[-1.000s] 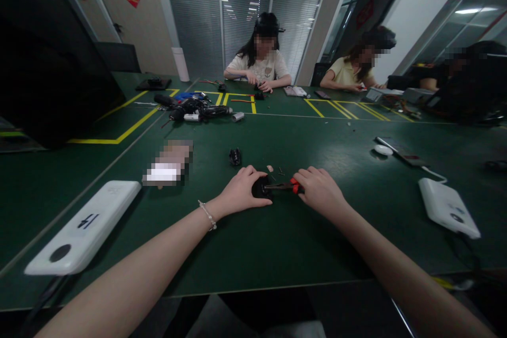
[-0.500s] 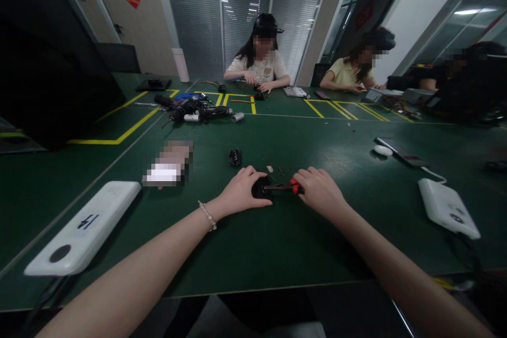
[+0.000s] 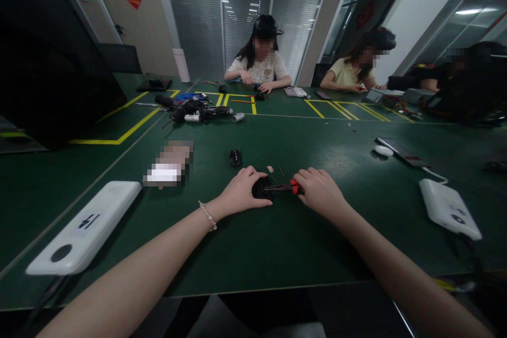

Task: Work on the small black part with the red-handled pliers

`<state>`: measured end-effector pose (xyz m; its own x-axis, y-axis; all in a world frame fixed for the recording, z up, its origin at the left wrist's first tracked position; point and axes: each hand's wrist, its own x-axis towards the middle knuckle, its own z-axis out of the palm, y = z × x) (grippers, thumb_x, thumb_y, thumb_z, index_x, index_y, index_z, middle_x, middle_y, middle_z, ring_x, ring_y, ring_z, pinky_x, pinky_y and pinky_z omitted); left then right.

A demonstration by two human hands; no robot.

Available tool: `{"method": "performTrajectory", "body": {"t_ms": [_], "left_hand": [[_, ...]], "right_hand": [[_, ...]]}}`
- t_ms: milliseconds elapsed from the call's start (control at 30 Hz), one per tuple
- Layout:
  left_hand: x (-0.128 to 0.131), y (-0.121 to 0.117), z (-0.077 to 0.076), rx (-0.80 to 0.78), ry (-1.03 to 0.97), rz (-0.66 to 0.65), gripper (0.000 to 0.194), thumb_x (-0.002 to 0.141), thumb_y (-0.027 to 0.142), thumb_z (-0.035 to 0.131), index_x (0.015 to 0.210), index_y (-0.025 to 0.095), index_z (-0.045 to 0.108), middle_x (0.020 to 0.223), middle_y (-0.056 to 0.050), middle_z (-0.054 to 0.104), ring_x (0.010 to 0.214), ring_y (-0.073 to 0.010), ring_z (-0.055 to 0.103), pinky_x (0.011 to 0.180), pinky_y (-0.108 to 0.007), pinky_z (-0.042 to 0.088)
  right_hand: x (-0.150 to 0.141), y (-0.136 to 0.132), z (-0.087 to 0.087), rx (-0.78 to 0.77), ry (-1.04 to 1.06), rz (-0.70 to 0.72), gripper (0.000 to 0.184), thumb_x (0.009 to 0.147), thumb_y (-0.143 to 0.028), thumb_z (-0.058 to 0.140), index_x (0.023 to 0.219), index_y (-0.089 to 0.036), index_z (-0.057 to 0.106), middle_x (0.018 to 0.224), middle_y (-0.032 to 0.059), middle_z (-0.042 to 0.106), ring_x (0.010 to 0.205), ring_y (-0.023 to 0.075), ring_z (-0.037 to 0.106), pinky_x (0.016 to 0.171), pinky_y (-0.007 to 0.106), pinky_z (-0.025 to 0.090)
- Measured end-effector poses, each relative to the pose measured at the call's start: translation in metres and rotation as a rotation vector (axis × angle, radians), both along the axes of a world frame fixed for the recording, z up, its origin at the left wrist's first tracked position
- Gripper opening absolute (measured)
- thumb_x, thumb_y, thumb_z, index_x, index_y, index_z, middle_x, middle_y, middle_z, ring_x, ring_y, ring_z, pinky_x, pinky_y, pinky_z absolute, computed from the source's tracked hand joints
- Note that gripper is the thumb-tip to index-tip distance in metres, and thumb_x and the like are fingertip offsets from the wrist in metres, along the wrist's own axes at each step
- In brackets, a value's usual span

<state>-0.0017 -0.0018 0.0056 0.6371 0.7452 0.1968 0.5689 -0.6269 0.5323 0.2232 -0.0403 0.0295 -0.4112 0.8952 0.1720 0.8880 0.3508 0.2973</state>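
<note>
Low over the green table, my left hand (image 3: 243, 190) grips a small black plastic part (image 3: 260, 188) between thumb and fingers; its exact kind does not show. My right hand (image 3: 319, 187) is closed round the red handles of long-nose pliers (image 3: 283, 187). The pliers point left, and their tips reach the black part; whether they pinch a piece of it is too small to tell. Just beyond the hands lie a small pale scrap (image 3: 270, 169) and some thin bits (image 3: 281, 171). A second black part (image 3: 235, 157) sits farther off, up and left of my left hand.
White power banks lie at the left (image 3: 85, 227) and right (image 3: 449, 208), with cables. A blurred-out phone (image 3: 170, 163), a white oval object (image 3: 383, 151) and a pile of black cables and tools (image 3: 194, 108) are on the table (image 3: 222, 253). Other people sit across it.
Hands, pliers and black part hold nearly the same place. The whole view has shifted very slightly.
</note>
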Motion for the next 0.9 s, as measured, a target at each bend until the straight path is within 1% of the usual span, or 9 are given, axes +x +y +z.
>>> {"method": "performTrajectory", "body": {"t_ms": [100, 233, 567, 900], "left_hand": [[0.0003, 0.0008, -0.0011, 0.008, -0.004, -0.006, 0.064, 0.064, 0.056, 0.062, 0.117, 0.023, 0.045, 0.102, -0.005, 0.046, 0.092, -0.0239, 0.046, 0.077, -0.037, 0.043], [0.0005, 0.0013, -0.0024, 0.030, -0.001, -0.007, 0.064, 0.064, 0.055, 0.063, 0.117, 0.023, 0.045, 0.101, -0.005, 0.046, 0.092, -0.0238, 0.046, 0.079, -0.038, 0.043], [-0.0002, 0.0016, -0.0025, 0.016, 0.001, -0.012, 0.064, 0.065, 0.056, 0.061, 0.117, 0.024, 0.045, 0.102, -0.005, 0.045, 0.092, -0.0234, 0.047, 0.077, -0.037, 0.043], [0.0005, 0.0012, -0.0018, 0.015, 0.005, -0.007, 0.064, 0.065, 0.056, 0.061, 0.117, 0.024, 0.044, 0.102, -0.005, 0.045, 0.092, -0.0233, 0.046, 0.077, -0.037, 0.043]], "right_hand": [[-0.0004, -0.0001, 0.0004, -0.012, 0.008, -0.007, 0.028, 0.066, -0.020, 0.058, 0.094, -0.017, 0.058, 0.093, 0.0071, 0.059, 0.084, 0.0219, 0.049, 0.072, 0.034, 0.036], [-0.0009, 0.0000, 0.0009, -0.028, 0.015, -0.023, 0.024, 0.067, -0.020, 0.057, 0.091, -0.017, 0.058, 0.092, 0.0070, 0.059, 0.084, 0.0218, 0.049, 0.071, 0.033, 0.036], [0.0017, 0.0008, -0.0025, 0.027, -0.006, 0.001, 0.022, 0.068, -0.019, 0.056, 0.089, -0.018, 0.058, 0.090, 0.0062, 0.060, 0.081, 0.0212, 0.050, 0.068, 0.033, 0.035], [0.0020, 0.0001, -0.0033, 0.030, -0.011, 0.003, 0.024, 0.066, -0.020, 0.058, 0.090, -0.018, 0.057, 0.090, 0.0057, 0.060, 0.081, 0.0208, 0.049, 0.069, 0.033, 0.034]]}}
